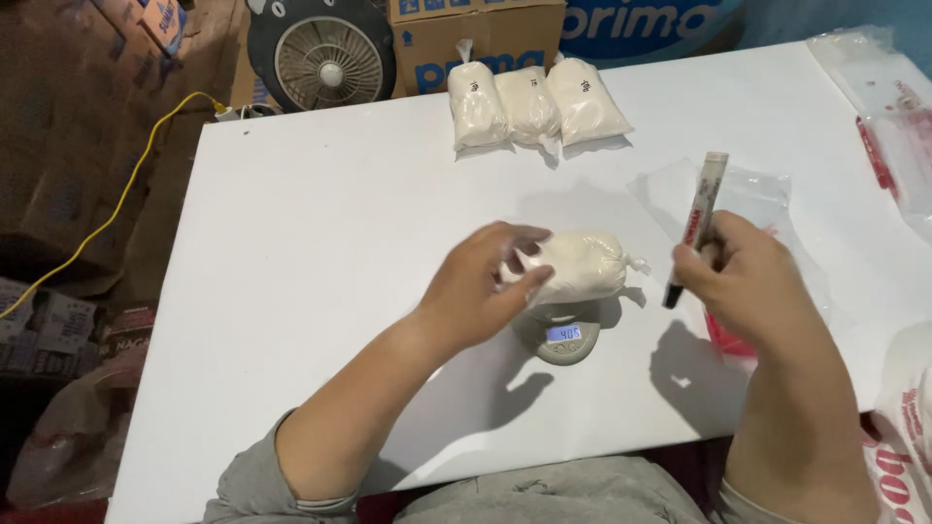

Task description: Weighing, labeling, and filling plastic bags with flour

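My left hand [478, 286] grips a tied clear bag of white powder [582, 264] that rests on a small round grey digital scale [565, 337] with a lit display. My right hand [746, 277] holds a marker pen [694, 225] upright, its dark tip pointing down just right of the bag's knot. Both hands are over the middle of the white table [320, 223]. Three similar filled bags [532, 104] lie side by side at the far edge.
Empty clear plastic bags [752, 191] lie under and beyond my right hand, more at the far right [888, 116]. A fan [327, 49], cardboard boxes [481, 34] and a yellow cable [131, 184] sit off the table's far and left sides.
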